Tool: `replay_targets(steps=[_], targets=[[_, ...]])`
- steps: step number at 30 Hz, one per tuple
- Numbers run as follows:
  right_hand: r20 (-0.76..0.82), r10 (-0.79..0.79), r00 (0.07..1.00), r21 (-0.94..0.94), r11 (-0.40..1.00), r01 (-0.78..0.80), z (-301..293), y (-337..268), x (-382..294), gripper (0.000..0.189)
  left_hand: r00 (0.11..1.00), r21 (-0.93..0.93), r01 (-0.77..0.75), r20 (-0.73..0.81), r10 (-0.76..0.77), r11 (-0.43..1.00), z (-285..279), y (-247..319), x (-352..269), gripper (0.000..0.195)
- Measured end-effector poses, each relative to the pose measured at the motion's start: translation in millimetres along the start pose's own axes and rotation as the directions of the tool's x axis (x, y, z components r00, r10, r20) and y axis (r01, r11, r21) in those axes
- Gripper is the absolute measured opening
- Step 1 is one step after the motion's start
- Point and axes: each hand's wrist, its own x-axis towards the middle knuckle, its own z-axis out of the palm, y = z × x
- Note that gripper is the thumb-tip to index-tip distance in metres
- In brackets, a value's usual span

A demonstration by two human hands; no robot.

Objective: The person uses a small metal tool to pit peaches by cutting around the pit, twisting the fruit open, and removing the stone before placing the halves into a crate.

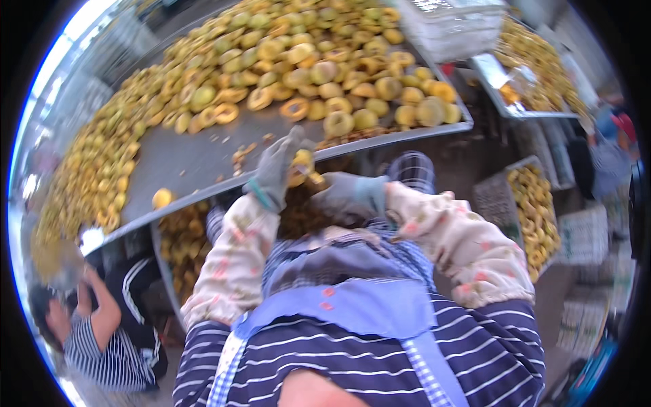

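My left hand, in a grey glove with a teal cuff, holds yellow peach pieces just past the near rim of a metal table. Close by on the right is my right hand, gloved alike, its fingers curled towards the pieces. Blur and the fingers themselves hide whether it grips anything. Below both hands lies a dark brownish heap, too blurred to make out. Halved and whole yellow peaches are piled over the table, some with hollow pit cavities.
A crate of peach halves stands at the right, and another fruit container sits under the table's left edge. White crates rise at the far right corner. A seated person is at left; another person is at right.
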Motion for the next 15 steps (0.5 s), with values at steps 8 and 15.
replay_targets(steps=[8, 15], targets=[[-0.074, -0.106, 0.992, -0.126, 0.987, 0.096, 11, 16, 31, 0.011, 0.965, -0.426, 0.033, -0.221, -0.140, 0.904, 5, -13, -21, 0.038], [0.066, -0.015, 0.998, 0.031, 0.999, 0.013, 12, 16, 24, 0.026, 0.897, -0.472, -0.136, -0.432, -0.094, 0.871, 20, -14, -29, 0.029]])
